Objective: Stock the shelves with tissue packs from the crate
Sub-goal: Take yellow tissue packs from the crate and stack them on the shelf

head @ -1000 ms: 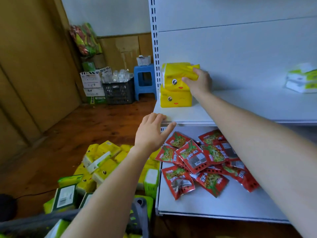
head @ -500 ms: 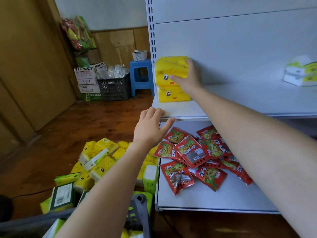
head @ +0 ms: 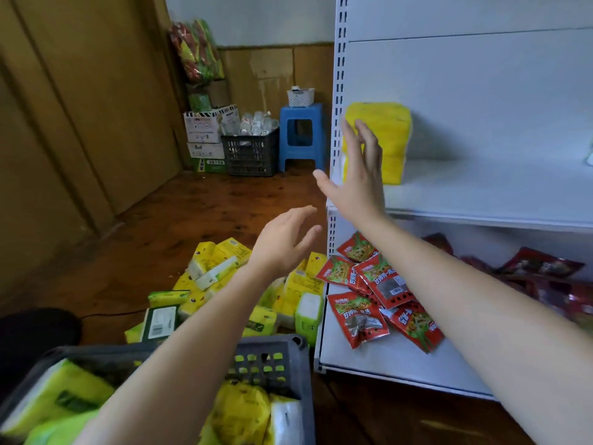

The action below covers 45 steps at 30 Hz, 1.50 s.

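Though the right hand (head: 356,184) held the top tissue pack (head: 394,123) before, both grips are released.

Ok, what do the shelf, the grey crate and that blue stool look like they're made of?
Shelf: likely painted metal, matte white, with a slotted upright. Grey crate: looks like moulded plastic, dull, with a perforated wall. Blue stool: probably plastic, smooth one-piece shape with slight sheen.

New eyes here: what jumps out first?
The right hand hangs open before stacked yellow tissue packs at the left end of the upper shelf, left hand open below. On the lower shelf lie scattered red snack packets; a grey crate of packs sits nearest.
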Motion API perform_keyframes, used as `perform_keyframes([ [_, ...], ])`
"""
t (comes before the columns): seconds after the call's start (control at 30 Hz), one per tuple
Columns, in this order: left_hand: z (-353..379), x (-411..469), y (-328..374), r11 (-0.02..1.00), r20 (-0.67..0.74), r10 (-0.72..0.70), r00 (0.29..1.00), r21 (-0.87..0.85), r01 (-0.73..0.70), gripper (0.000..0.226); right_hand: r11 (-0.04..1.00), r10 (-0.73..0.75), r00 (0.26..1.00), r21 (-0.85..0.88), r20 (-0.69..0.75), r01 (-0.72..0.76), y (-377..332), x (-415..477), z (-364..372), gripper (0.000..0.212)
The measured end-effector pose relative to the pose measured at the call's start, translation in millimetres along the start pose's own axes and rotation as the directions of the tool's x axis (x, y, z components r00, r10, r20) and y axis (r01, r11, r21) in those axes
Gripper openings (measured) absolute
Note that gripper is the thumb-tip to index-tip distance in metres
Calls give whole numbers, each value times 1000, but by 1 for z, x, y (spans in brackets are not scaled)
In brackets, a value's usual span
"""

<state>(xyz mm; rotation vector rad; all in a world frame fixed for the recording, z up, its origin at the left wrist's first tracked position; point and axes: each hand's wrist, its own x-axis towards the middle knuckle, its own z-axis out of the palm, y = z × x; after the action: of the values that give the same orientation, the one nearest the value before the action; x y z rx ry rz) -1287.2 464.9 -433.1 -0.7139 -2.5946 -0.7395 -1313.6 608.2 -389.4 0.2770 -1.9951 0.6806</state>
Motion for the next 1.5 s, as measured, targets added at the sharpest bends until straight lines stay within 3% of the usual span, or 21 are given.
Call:
perform_keyframes([
  [0.1, -12, -52, -48, 990, 26, -139, 990, 20, 138, 46, 982, 50, 977, 168, 208, -86, -43, -54, 31, 70],
  [0.17, -19, -89, -77, 972, 66, -233, 970, 57, 229, 42, 943, 78, 921, 270, 382, -192, -73, -99, 52, 70],
  [0.27, -28, -144, -103, 948, 103, -314, 944, 85, 306, 40, 910, 57, 793, 295, 607, -291, -102, -160, 69, 67],
  [0.37, -34, -194, -129, 935, 192, -326, 926, 212, 285, 39, 945, -49, 648, 245, 760, -216, -113, -198, 74, 62],
  [0.53, -53, -232, -163, 867, 235, -452, 860, 341, 363, 39, 946, -128, 401, 233, 907, -225, -121, -221, 79, 59],
  [0.63, -53, -238, -167, 858, 300, -456, 838, 398, 325, 40, 970, -123, 280, 176, 952, -171, -114, -225, 85, 57],
  [0.8, -51, -235, -162, 879, 352, -385, 853, 422, 222, 44, 989, -104, 151, 117, 983, -85, -101, -247, 91, 59],
  [0.97, -49, -232, -161, 881, 412, -370, 832, 441, 173, 41, 999, -25, -7, 24, 1000, -26, -92, -263, 96, 79],
  [1.1, -51, -232, -163, 872, 433, -368, 823, 468, 144, 38, 997, 43, -47, -45, 998, -58, -93, -275, 101, 86],
  [1.27, -51, -233, -161, 878, 429, -374, 822, 450, 164, 34, 986, 121, -8, -121, 993, -115, -95, -277, 106, 85],
  [1.4, -51, -234, -163, 877, 430, -378, 820, 450, 169, 34, 971, 175, -67, -184, 982, -155, -93, -278, 105, 90],
  [1.5, -50, -234, -163, 874, 434, -382, 816, 457, 166, 35, 973, 187, -72, -195, 980, -127, -90, -277, 106, 92],
])
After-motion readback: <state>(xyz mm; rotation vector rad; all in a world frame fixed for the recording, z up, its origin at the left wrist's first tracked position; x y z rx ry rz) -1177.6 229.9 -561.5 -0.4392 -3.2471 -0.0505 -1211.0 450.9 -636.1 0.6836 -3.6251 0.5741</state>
